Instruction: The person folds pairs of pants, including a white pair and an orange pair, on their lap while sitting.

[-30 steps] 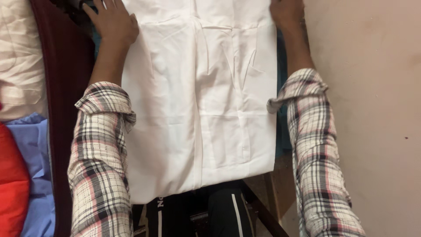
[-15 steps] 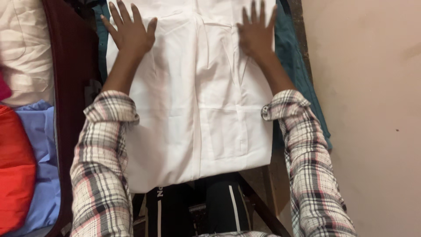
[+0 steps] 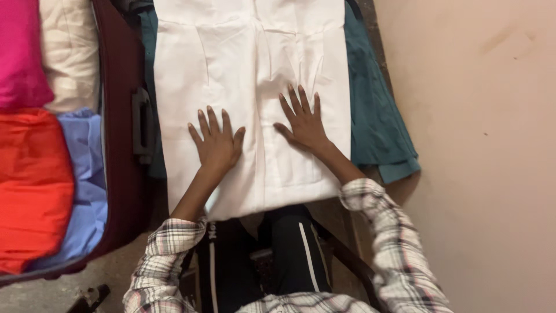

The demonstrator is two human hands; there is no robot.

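Lying flat over teal cloth (image 3: pixel 376 116), folded white garment (image 3: pixel 243 75) fills centre, beside maroon suitcase (image 3: pixel 119 174) holding red (image 3: pixel 32 185), blue (image 3: pixel 87 168) clothes. Left hand (image 3: pixel 217 142), right hand (image 3: pixel 304 124): 2 palms pressed on garment, fingers spread, gripping nothing.

White garment (image 3: pixel 231 75) — smooth matt cloth, creased; teal cloth (image 3: pixel 373 116) beneath — matt.

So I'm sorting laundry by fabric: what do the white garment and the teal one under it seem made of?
The white garment looks like thin, matte woven cloth, perhaps cotton: it holds sharp creases. The teal garment beneath looks like soft, matte cloth that drapes limply; its fibre is unclear.
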